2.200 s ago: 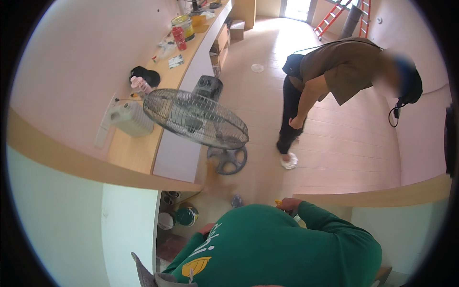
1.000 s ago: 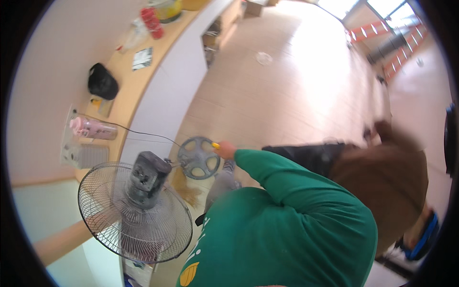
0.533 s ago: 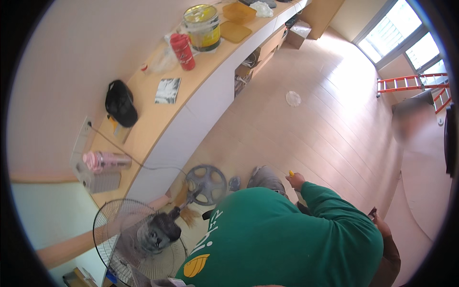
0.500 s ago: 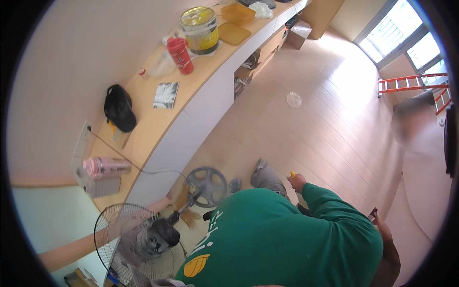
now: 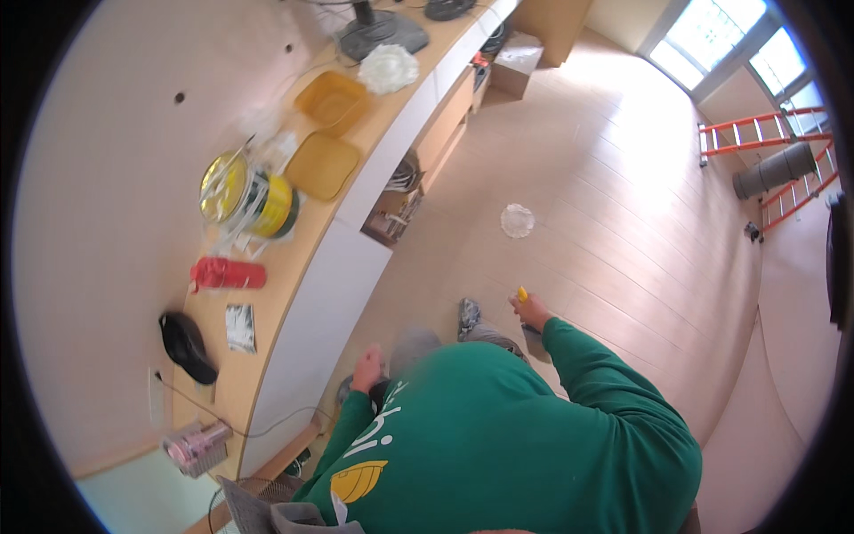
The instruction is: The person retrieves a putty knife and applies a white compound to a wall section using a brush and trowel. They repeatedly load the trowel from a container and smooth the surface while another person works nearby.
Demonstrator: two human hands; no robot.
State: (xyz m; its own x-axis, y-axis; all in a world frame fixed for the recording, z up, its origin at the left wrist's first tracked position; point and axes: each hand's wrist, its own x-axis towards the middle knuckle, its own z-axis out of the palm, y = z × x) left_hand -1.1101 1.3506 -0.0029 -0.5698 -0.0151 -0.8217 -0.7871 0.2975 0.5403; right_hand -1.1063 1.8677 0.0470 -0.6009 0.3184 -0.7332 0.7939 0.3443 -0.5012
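Note:
My right hand (image 5: 532, 310) grips a yellow-handled tool (image 5: 521, 294) out over the floor; its grey lower part is partly hidden by the hand and sleeve. My left hand (image 5: 366, 368) hangs at my left side near the counter's white front (image 5: 325, 307); its fingers are blurred. My feet, one in a paint-marked grey shoe (image 5: 469, 318), are on the pale plank floor (image 5: 605, 267). On the wooden counter (image 5: 285, 267) lie a black cap (image 5: 187, 347), a silvery packet (image 5: 240, 327), a red bottle (image 5: 229, 273) and a pink bottle (image 5: 196, 445).
Farther along the counter are a yellow pail (image 5: 249, 196), amber plastic containers (image 5: 331, 98) and a white crumpled bag (image 5: 388, 68). A white patch (image 5: 517, 221) lies on the floor. An orange ladder (image 5: 756, 133) and grey cylinder (image 5: 772, 171) are at the right, near glazed doors (image 5: 703, 36).
I have moved forward along the counter past the fan, which has dropped mostly out of sight. The co-worker in brown has largely left view. My left hand has appeared beside me.

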